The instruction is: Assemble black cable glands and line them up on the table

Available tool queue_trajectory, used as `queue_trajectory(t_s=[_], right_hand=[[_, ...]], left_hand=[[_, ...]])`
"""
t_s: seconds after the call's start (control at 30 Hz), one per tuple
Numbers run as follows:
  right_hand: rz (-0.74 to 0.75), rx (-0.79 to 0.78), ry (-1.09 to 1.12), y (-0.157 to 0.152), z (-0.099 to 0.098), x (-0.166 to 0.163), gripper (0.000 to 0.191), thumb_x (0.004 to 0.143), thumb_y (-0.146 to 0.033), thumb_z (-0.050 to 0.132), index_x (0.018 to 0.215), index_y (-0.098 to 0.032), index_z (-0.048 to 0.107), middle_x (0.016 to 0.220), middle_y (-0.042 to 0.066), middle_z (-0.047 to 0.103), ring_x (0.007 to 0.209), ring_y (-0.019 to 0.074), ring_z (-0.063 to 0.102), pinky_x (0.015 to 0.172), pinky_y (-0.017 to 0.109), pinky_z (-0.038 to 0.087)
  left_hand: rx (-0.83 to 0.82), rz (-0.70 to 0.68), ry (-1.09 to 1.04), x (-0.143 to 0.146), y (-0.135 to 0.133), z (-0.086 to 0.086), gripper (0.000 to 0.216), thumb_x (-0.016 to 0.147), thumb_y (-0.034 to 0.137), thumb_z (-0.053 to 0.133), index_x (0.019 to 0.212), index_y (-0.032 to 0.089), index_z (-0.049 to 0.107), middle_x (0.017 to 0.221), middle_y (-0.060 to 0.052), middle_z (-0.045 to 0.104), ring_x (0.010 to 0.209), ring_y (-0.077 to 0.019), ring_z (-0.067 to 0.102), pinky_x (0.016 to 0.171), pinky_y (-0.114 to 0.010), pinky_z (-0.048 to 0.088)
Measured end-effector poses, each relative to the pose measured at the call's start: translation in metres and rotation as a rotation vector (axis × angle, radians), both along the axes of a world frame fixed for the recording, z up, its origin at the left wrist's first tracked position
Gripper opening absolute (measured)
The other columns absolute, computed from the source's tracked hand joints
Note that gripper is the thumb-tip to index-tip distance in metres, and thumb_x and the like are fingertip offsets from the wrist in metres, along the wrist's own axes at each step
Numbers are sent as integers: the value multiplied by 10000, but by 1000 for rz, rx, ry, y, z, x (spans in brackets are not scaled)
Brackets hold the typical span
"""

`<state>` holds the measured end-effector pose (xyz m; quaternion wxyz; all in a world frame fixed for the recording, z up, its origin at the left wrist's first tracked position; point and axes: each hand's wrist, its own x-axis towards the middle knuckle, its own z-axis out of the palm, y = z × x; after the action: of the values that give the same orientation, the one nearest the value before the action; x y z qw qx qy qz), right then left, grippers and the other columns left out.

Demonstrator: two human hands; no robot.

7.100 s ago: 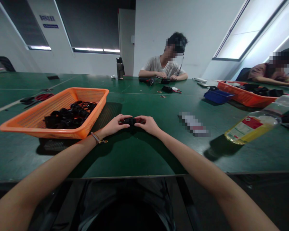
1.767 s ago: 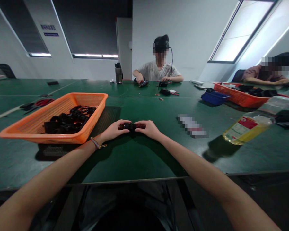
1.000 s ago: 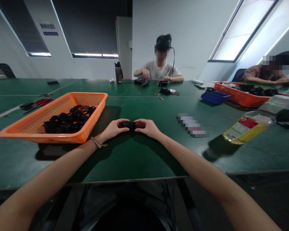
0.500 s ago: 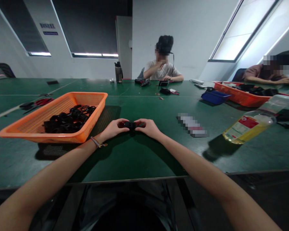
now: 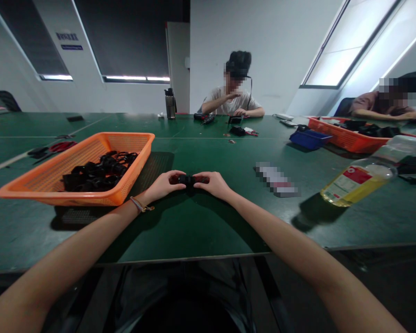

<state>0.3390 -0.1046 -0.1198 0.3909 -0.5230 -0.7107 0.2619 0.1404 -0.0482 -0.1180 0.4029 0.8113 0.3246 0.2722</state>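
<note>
Between my two hands, low over the green table, is a small black part whose exact kind I cannot make out. My left hand pinches its left end between thumb and fingers. From the other side my right hand grips the right end the same way. Fingertips cover both ends, so only the dark middle shows. Left of my left hand stands an orange basket with perforated walls. Several black parts lie heaped in it, similar in colour to the one I hold.
On the right are a phone-like pixelated object and a bottle of yellow liquid. Beyond them stand a blue tray and another orange basket. A co-worker sits opposite, near a dark flask. The table's front edge runs below my hands.
My hands keep their grip on the black part with barely any shift. Across the table, the co-worker's raised hand has lowered slightly from the head.
</note>
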Motion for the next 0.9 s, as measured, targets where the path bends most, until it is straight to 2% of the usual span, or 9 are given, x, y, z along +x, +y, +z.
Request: queue_trajectory(t_s=[0.17,0.33,0.5,0.73,0.9], right_hand=[[3,-2,1,0,0,0,278,704,-163,683,981,-156,705,959,86,723,857,192,683,841,359,530],[3,3,0,1,-2,0,323,668,-140,701,990,-155,703,885,66,731,786,180,683,787,347,541],[-8,30,-4,2,-3,1,293,671,-146,700,962,-183,711,920,55,720,822,176,668,792,338,526],[-10,32,13,1,-2,0,330,664,-111,694,992,-139,675,900,59,711,789,151,657,777,318,522],[-7,27,27,0,-1,0,283,667,-106,691,948,-138,673,870,46,710,769,142,657,773,315,522]], left_hand=[[8,-5,4,-1,1,-1,466,670,366,655,1070,140,580,1076,-98,655,965,-229,618,892,-419,467],[9,-17,1,-1,3,-2,448,678,343,655,1075,152,580,1074,-87,656,960,-220,620,892,-417,465],[3,-14,0,-1,2,-2,457,671,353,655,1072,150,576,1075,-89,656,965,-225,619,889,-415,469],[1,-6,3,0,1,0,476,656,371,655,1065,141,575,1091,-99,647,989,-239,611,904,-425,463],[-1,-7,0,0,1,-1,474,659,364,653,1070,141,572,1086,-99,648,988,-237,611,898,-422,469]])
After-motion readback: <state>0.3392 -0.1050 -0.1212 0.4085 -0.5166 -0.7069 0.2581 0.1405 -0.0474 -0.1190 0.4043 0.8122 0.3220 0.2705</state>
